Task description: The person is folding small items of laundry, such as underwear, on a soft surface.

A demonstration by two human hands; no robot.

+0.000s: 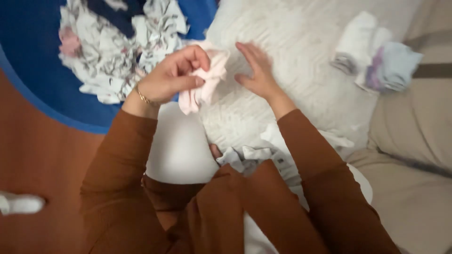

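From the head camera, the left hand (172, 75) pinches one small pale pink garment (203, 83) above a white quilted cushion (292, 42). The right hand (256, 70) is spread open, empty, just beside it. One blue basket (33, 75) holds a heap of laundry (113, 51); three folded pieces (376, 56) lie well apart, right.

Your left hand (172, 77) is curling its fingers and thumb shut in a pinch, wrist bent, while your right hand (256, 70) is hovering open and flat, fingers spread, both brown-sleeved forearms reaching forward and converging.
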